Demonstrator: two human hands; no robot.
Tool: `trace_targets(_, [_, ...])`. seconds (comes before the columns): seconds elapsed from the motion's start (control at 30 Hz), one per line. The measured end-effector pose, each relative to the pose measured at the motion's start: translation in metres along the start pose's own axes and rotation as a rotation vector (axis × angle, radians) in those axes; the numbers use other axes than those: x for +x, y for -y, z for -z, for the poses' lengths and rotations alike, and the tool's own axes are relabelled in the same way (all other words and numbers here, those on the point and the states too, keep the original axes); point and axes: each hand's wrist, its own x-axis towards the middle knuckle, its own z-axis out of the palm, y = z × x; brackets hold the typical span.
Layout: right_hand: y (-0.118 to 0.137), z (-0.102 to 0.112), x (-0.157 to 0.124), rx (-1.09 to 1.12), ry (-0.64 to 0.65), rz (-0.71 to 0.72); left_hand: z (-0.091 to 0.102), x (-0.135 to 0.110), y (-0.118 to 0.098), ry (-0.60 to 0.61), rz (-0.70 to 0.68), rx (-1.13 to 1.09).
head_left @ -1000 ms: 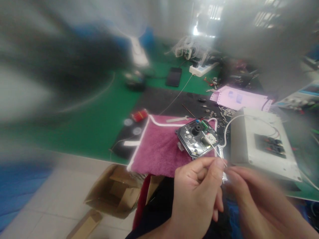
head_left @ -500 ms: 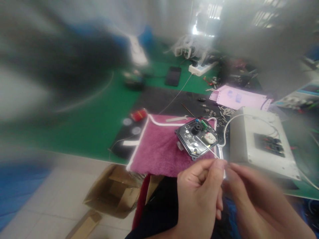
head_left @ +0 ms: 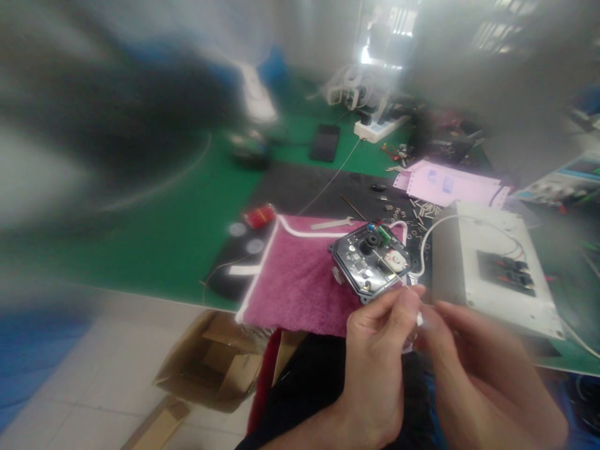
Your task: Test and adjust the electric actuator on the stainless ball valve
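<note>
My left hand (head_left: 377, 365) is closed in a pinch on a thin white stick or wire (head_left: 397, 275), whose far end crosses the open electronic device. My right hand (head_left: 473, 369) is close beside it, fingers together and blurred. A small white piece (head_left: 419, 319) shows between the hands; I cannot tell what it is. Just beyond them, the dark-framed device (head_left: 363, 273) has a circuit board, a round black part (head_left: 372, 240) and a white part (head_left: 395, 259) on it. It lies tilted on the purple towel (head_left: 295, 275), not gripped by either hand.
An open-end wrench (head_left: 332, 224) lies behind the towel's middle. To the right stands a grey-white box (head_left: 497, 269) with a cable. Screws and small parts (head_left: 424, 209), pink papers (head_left: 452, 183), a power strip (head_left: 377, 130) and a phone (head_left: 325, 143) lie farther back. A cardboard box (head_left: 213, 356) is on the floor.
My left hand has moved slightly up and right, and the thin stick has shifted up with it, nearer the round black part. The device has stayed in place.
</note>
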Motion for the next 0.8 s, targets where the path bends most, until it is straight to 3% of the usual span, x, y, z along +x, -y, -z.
trace_targets(0.8, [0.0007, -0.0038, 0.0054, -0.018, 0.038, 0.067, -0.0018, 0.0025, 0.0004, -0.03, 0.016, -0.064])
